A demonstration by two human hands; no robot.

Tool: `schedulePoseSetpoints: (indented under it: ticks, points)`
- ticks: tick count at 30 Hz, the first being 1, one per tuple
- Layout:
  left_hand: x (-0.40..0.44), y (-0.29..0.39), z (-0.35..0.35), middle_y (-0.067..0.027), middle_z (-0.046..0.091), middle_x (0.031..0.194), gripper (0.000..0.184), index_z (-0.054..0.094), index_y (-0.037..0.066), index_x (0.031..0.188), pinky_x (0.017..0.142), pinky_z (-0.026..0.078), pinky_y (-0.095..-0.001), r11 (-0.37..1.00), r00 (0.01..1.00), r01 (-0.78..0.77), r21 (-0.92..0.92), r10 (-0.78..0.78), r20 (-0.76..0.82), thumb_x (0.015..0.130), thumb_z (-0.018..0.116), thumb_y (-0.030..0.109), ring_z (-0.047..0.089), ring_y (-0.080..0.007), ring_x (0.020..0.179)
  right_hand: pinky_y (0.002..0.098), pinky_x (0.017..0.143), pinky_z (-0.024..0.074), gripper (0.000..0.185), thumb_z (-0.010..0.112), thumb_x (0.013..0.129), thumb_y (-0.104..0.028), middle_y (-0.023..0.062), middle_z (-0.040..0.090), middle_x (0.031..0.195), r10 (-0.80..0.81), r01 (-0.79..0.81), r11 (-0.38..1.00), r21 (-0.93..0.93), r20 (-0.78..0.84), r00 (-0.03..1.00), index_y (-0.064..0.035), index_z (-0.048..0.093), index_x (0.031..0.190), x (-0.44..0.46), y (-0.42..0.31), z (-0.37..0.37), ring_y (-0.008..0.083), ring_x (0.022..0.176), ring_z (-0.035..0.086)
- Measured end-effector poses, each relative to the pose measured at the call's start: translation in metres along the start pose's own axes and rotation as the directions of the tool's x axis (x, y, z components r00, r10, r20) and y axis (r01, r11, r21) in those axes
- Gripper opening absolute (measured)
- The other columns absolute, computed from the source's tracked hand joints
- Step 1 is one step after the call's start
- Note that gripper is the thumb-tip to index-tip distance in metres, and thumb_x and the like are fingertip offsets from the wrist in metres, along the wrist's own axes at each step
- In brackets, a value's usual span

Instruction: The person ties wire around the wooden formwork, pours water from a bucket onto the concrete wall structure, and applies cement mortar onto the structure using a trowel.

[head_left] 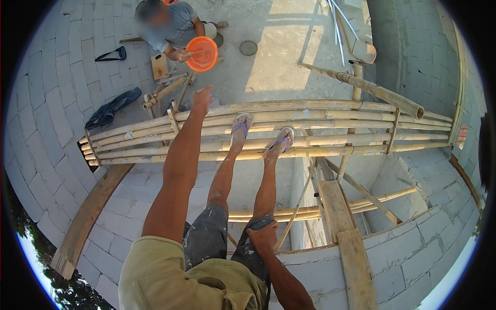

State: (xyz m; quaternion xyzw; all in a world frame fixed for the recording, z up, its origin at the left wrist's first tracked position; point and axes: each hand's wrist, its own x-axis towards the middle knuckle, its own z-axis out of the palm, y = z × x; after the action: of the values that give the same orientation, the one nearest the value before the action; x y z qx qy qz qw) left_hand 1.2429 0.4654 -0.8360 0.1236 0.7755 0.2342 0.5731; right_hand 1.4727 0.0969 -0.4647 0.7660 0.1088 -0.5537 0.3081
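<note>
My left hand (pixel 203 98) reaches out beyond the bamboo poles, fingers stretched and nothing seen in them. Just past it is an orange bucket (pixel 202 53), held up by a co-worker (pixel 173 28) standing on the floor below; a thin light-coloured stick or handle shows at its mouth. A small gap seems to separate my fingers from the bucket. On my knee, my right hand (pixel 263 237) is closed around the leg of my dark, paint-spotted shorts (pixel 206 235). My sandalled feet (pixel 240 126) rest on the bamboo poles (pixel 330 114).
Grey block walls (pixel 57 113) rise on both sides. A thick bamboo pole (pixel 377 93) slants across the right, its cut end pointing toward me. Wooden planks (pixel 336 206) stand below right. Dark cloth (pixel 112 107) lies at left. Gaps open beneath the bamboo.
</note>
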Motion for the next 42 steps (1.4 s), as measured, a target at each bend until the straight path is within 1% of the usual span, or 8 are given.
schedulePoseSetpoints:
  ticks: [1, 7, 11, 16, 26, 31, 37, 42]
  points:
    - [0.002, 0.002, -0.001, -0.0222, 0.052, 0.140, 0.071, 0.054, -0.006, 0.137, 0.091, 0.057, -0.0458, 0.998, 0.998, 0.059, -0.006, -0.059, 0.022, 0.084, 0.083, 0.030, 0.057, -0.0346, 0.124, 0.0461, 0.102, 0.0533, 0.119, 0.088, 0.064, -0.046, 0.0240, 0.049, 0.139, -0.011, 0.010, 1.000, -0.011, -0.023, 1.000, 0.0088, 0.026, 0.150, 0.001, 0.002, 0.003, 0.0396, 0.122, 0.061]
    - [0.008, 0.008, -0.001, -0.0253, 0.042, 0.150, 0.082, 0.046, -0.004, 0.146, 0.100, 0.053, -0.0492, 0.996, 0.996, 0.075, -0.055, -0.073, 0.041, 0.084, 0.084, 0.034, 0.048, -0.0363, 0.135, 0.0456, 0.101, 0.0534, 0.120, 0.088, 0.064, -0.048, 0.0226, 0.049, 0.138, -0.014, 0.012, 0.999, -0.039, -0.039, 0.999, 0.0082, 0.026, 0.151, 0.001, 0.000, 0.003, 0.0386, 0.119, 0.062]
    - [0.020, 0.009, 0.004, -0.0111, 0.053, 0.120, 0.069, 0.060, -0.002, 0.132, 0.082, 0.051, -0.0444, 0.988, 0.998, 0.033, -0.153, -0.041, -0.045, 0.081, 0.084, 0.037, 0.051, -0.0243, 0.110, 0.0450, 0.101, 0.0535, 0.121, 0.088, 0.064, -0.048, 0.0230, 0.049, 0.139, -0.014, 0.010, 0.998, -0.064, -0.061, 0.998, 0.0092, 0.026, 0.150, 0.006, 0.004, 0.010, 0.0381, 0.120, 0.062]
    - [0.035, 0.009, 0.006, -0.0209, 0.029, 0.160, 0.094, 0.037, -0.003, 0.152, 0.108, 0.042, -0.0512, 0.952, 0.999, 0.050, -0.301, -0.050, 0.006, 0.082, 0.083, 0.038, 0.037, -0.0375, 0.143, 0.0453, 0.101, 0.0535, 0.121, 0.088, 0.064, -0.048, 0.0238, 0.049, 0.139, -0.011, 0.007, 0.998, -0.070, -0.049, 0.999, 0.0102, 0.026, 0.150, 0.004, 0.000, 0.005, 0.0384, 0.120, 0.062]
    - [0.015, 0.059, 0.009, -0.0234, 0.010, 0.170, 0.124, -0.006, 0.003, 0.163, 0.126, 0.010, -0.0558, 0.540, 0.995, -0.097, -0.836, 0.047, -0.085, 0.085, 0.067, 0.065, 0.005, -0.0349, 0.159, 0.0457, 0.102, 0.0534, 0.121, 0.088, 0.063, -0.047, 0.0251, 0.048, 0.140, -0.009, 0.006, 0.997, -0.083, -0.034, 0.999, 0.0106, 0.026, 0.150, 0.007, 0.005, 0.011, 0.0399, 0.122, 0.061]
    - [0.014, 0.077, 0.000, -0.0265, 0.023, 0.164, 0.127, -0.001, -0.001, 0.162, 0.124, 0.020, -0.0593, 0.299, 0.989, -0.088, -0.950, 0.140, -0.048, 0.082, 0.064, 0.073, 0.028, -0.0434, 0.151, 0.0458, 0.102, 0.0535, 0.122, 0.088, 0.063, -0.047, 0.0252, 0.048, 0.141, -0.029, 0.024, 0.996, -0.087, -0.056, 0.998, 0.0098, 0.025, 0.151, 0.005, 0.009, 0.013, 0.0401, 0.122, 0.061]
    - [-0.011, 0.078, 0.000, -0.0236, 0.052, 0.123, 0.094, 0.038, -0.003, 0.130, 0.121, 0.027, -0.0613, 0.359, 0.995, -0.044, -0.932, -0.067, -0.073, 0.083, 0.063, 0.075, 0.056, -0.0415, 0.120, 0.0463, 0.105, 0.0519, 0.122, 0.088, 0.063, -0.047, 0.0270, 0.047, 0.144, -0.037, 0.035, 0.999, -0.040, -0.057, 0.998, 0.0095, 0.024, 0.150, 0.000, 0.008, 0.008, 0.0408, 0.125, 0.059]
    - [-0.048, 0.066, 0.013, -0.0171, 0.057, 0.104, 0.082, 0.046, 0.004, 0.110, 0.114, 0.035, -0.0578, 0.500, 0.998, -0.022, -0.866, -0.046, -0.052, 0.082, 0.060, 0.080, 0.059, -0.0380, 0.110, 0.0476, 0.106, 0.0515, 0.119, 0.088, 0.063, -0.048, 0.0286, 0.045, 0.146, -0.037, 0.037, 0.999, 0.013, -0.037, 0.999, 0.0094, 0.028, 0.148, -0.004, 0.006, 0.005, 0.0418, 0.127, 0.058]
